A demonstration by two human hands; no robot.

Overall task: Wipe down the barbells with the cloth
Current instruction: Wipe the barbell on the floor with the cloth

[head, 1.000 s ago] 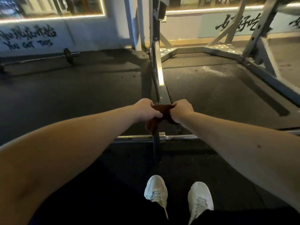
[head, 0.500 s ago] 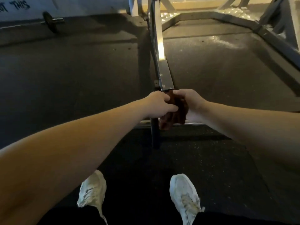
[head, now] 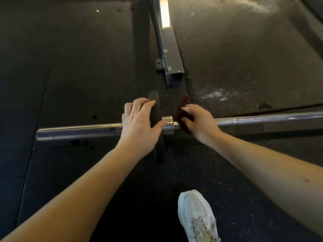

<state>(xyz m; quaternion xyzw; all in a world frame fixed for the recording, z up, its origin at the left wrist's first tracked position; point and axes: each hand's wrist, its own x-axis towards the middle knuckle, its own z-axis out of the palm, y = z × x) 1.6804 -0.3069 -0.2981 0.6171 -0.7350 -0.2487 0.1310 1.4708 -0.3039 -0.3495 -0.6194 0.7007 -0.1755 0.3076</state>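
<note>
Barbell (head: 78,130) lies on dark speckled rubber floor (head: 70,67); steel rail (head: 170,49) beyond.

A grey steel rack beam (head: 170,55) runs from far centre toward the near side, with a small bracket (head: 158,64) on its left. The dark rubber floor (head: 70,67) shows pale scuffs (head: 218,95) at right. A white sneaker (head: 196,215) stands nearest.
</note>
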